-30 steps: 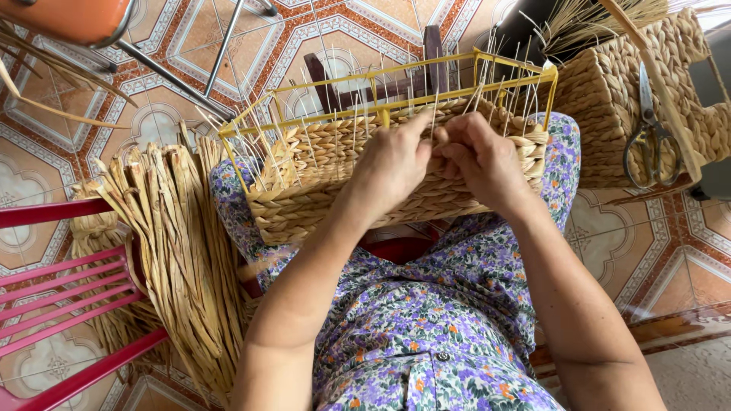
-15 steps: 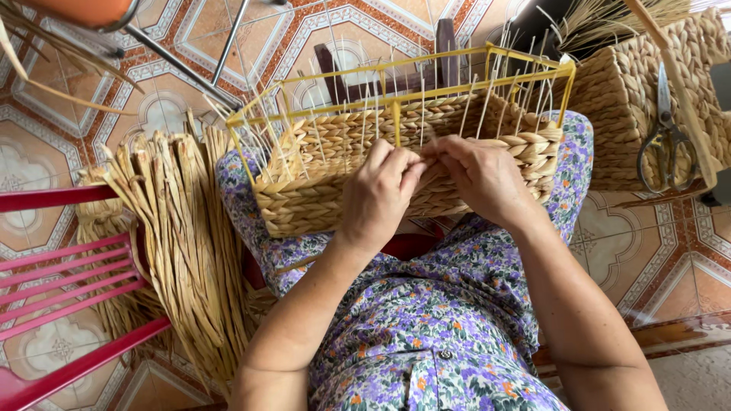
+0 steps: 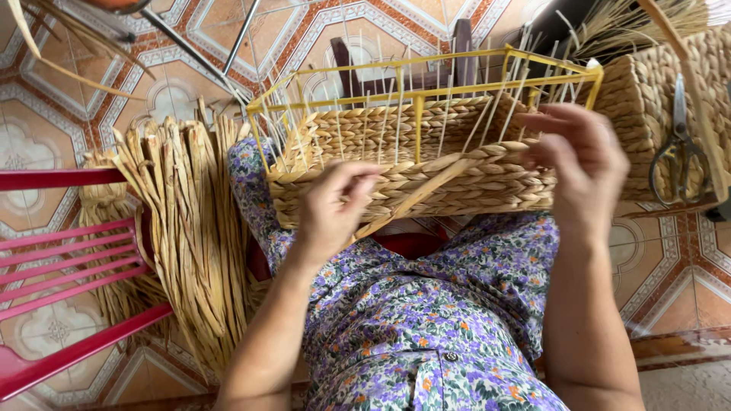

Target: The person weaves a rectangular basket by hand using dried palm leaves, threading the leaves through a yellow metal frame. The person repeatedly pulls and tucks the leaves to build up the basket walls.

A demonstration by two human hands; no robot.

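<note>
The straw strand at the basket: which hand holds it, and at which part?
The left hand pinches the flat straw strand near its lower end, against the woven basket wall. The right hand is open beside the basket and seems to hold nothing.

No packages, labels, signs or screens anywhere in view.
</note>
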